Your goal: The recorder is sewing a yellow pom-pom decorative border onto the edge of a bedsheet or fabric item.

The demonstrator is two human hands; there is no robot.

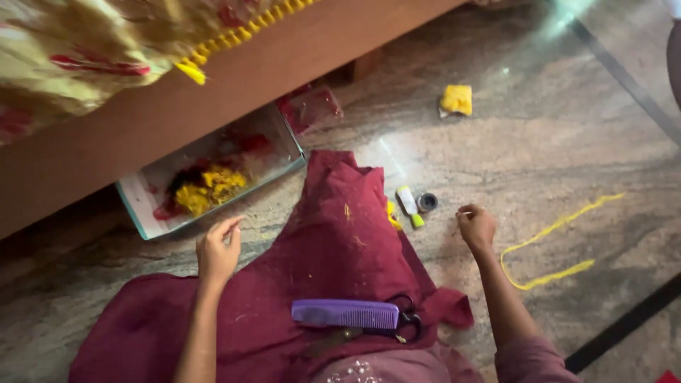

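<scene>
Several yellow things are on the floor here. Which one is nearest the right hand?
The long yellow yarn strand looped on the bare floor just right of the right hand. The yellow pad lies far up the floor, and the yellow threads sit in the box by the left hand.

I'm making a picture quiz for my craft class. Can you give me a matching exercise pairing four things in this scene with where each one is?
Things:
1. purple comb
2. yellow yarn strand
3. box of yellow and red scraps
4. yellow cloth piece

Places:
A. half under the wooden bed frame
B. on the maroon cloth, beside the scissors
C. on bare floor, far from the hands
D. looped on the floor by the right hand

Pairs: 1-B, 2-D, 3-A, 4-C
</scene>
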